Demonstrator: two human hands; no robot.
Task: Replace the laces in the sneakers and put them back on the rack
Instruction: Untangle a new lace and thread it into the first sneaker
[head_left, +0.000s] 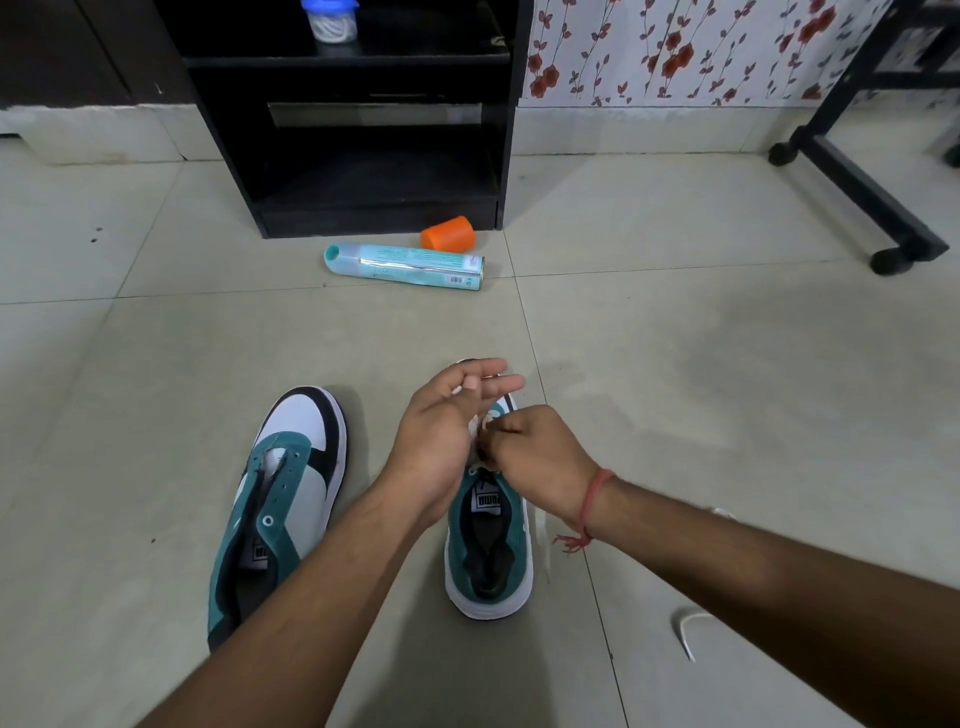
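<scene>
Two teal, white and black sneakers stand on the tiled floor. The left sneaker (283, 499) has bare eyelets and no lace. Both my hands are over the front of the right sneaker (488, 551). My right hand (535, 457) pinches a white lace (480, 423) at the eyelets. My left hand (447, 421) hovers over the toe with straight, spread fingers and may touch the lace. One lace end (543, 545) trails down the shoe's right side. Another white lace (683, 631) lies loose on the floor at the lower right. The black rack (363, 130) stands ahead.
A teal spray can (405, 265) lies on its side in front of the rack, with its orange cap (448, 233) beside it. A plastic jar (330, 20) sits on an upper shelf. A black wheeled stand (862, 182) is at the right, against a floral wall.
</scene>
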